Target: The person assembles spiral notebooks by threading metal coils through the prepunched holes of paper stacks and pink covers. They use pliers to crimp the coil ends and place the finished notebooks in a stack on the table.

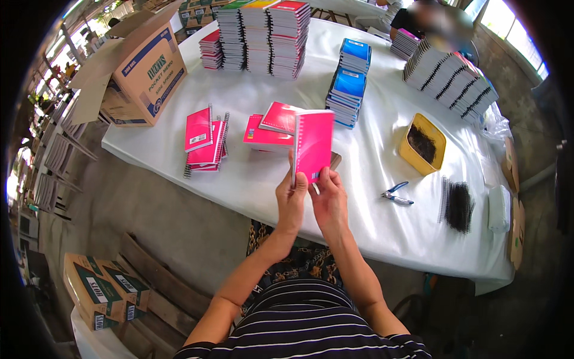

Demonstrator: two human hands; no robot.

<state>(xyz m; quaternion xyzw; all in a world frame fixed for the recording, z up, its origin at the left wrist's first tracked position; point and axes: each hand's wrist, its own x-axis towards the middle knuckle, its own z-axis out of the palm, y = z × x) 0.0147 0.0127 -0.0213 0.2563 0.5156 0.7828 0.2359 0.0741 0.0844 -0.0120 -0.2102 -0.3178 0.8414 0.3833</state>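
A black, white-striped shirt (pixel 305 323) lay nearest the camera, with 2 bare forearms reaching forward over the surface (pixel 373 152). Both hands were closed on 1 pink notebook (pixel 314 143), held up in front of the person: the left hand (pixel 290 200) gripped its lower left corner, the right hand (pixel 330 197) its lower right. A row of holes ran along the notebook's left edge. Behind it and to its left sat a pink pile (pixel 263 139); farther left lay coil-bound pink notebooks (pixel 202 149). Blue notebooks (pixel 347 87) were stacked beyond. To the right were a yellow tub (pixel 412 157) with dark contents, blue-handled pliers (pixel 397 195) and black coils (pixel 459 206). A cardboard box (pixel 149 78) stood far left.
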